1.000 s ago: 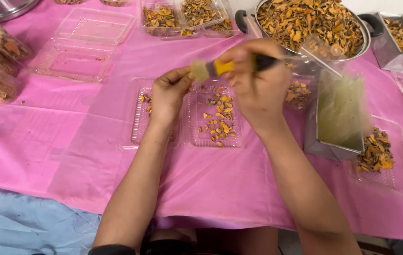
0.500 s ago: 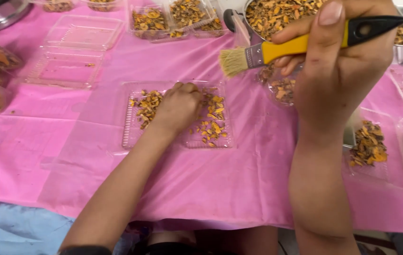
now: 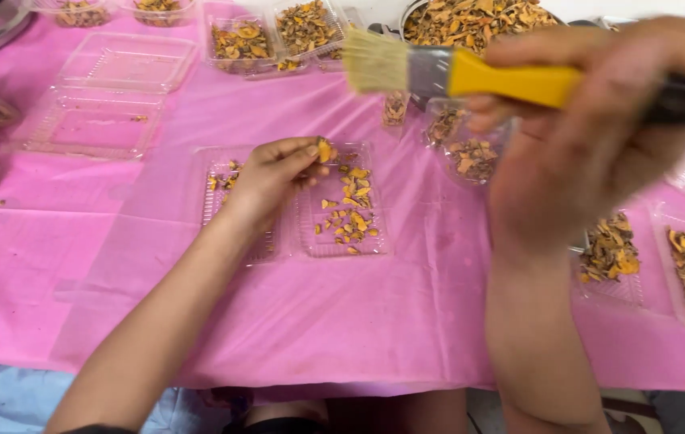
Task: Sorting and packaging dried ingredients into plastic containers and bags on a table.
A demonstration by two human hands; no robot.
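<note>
Pinched between thumb and fingertips, an orange chip sits in the left hand — right over the far edge of the open clear tray on the pink cloth. Right hand is closed around a yellow brush, raised nearer the camera, bristles pointing left — blurry though.

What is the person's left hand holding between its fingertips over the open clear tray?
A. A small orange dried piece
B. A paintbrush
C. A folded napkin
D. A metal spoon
A: the left hand pinches a small orange dried piece above the clear tray, while the yellow-handled brush is in the right hand.
</note>
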